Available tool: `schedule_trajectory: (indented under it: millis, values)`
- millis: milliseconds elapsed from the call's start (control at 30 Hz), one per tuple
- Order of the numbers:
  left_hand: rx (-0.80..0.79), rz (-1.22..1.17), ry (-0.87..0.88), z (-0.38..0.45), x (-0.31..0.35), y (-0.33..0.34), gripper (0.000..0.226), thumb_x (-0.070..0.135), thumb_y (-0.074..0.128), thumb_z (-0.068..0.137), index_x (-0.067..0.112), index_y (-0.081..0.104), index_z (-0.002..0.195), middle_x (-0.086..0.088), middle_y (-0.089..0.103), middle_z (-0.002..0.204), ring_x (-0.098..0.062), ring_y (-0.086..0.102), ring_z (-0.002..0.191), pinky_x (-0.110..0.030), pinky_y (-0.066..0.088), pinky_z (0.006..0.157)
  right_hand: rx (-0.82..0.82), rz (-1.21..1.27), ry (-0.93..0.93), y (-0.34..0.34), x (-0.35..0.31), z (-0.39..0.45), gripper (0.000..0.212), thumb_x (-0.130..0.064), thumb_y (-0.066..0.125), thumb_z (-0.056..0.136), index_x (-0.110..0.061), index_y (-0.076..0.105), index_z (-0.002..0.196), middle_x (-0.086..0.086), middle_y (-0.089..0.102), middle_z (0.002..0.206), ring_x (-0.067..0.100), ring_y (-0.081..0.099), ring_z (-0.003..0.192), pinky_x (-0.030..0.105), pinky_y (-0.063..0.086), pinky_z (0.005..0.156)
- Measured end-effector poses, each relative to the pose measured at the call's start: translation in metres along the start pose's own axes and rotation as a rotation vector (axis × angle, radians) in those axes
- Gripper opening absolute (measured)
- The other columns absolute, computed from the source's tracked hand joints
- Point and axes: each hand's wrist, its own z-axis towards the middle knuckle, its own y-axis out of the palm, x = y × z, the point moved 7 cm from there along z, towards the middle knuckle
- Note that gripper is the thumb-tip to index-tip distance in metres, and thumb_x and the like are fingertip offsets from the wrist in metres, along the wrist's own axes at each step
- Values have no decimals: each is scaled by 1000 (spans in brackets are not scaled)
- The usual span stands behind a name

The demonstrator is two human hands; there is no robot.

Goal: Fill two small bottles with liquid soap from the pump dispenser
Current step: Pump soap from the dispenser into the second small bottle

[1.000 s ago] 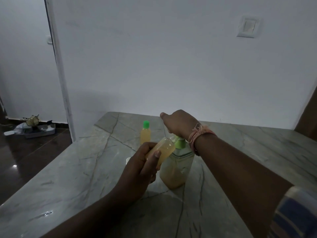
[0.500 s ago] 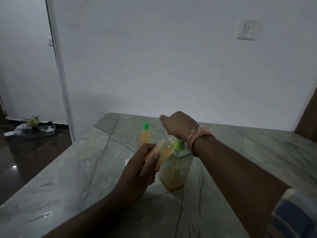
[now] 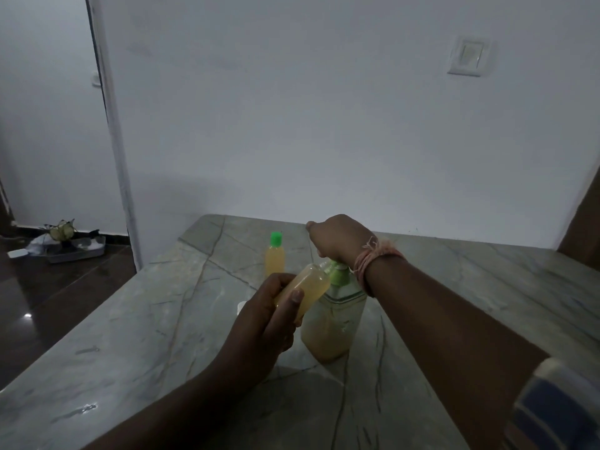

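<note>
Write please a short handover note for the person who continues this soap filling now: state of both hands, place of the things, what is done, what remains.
Left hand: grips the uncapped small bottle, tilted, its mouth at the pump nozzle; it holds yellow soap.
Right hand: rests on the head of the pump dispenser, which stands on the marble table.
Done: the capped small bottle stands behind, filled, with a green cap.
Left: finish pumping, then cap the held bottle. A small white thing, maybe its cap, lies beside the left hand.
</note>
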Motion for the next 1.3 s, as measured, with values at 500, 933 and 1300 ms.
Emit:
schedule_trajectory:
  millis: [500, 933, 1300]
  values:
    - [-1, -1, 17, -1, 4, -1, 17, 47, 50, 93, 39, 58, 106, 3, 60, 74, -8, 49, 55, -23, 40, 49, -23, 0, 0, -1, -7, -9, 45, -40, 28, 97, -9, 58, 85, 13, 70, 105, 29, 63, 89, 35, 48, 81]
    - [9, 5, 12, -2, 2, -1, 23, 48, 50, 93, 35, 57, 111, 1, 60, 75, -11, 50, 56, -24, 41, 50, 95, 103, 117, -6, 3, -11, 58, -53, 35, 94, -6, 67, 103, 14, 69, 106, 32, 64, 98, 36, 49, 89]
    - [1, 5, 22, 0, 6, 0, 15, 48, 50, 95, 41, 57, 107, 2, 60, 75, -10, 49, 56, -24, 40, 50, 2, 55, 73, -8, 0, -12, 44, -28, 29, 99, -2, 61, 113, 20, 65, 114, 31, 58, 94, 32, 36, 72]
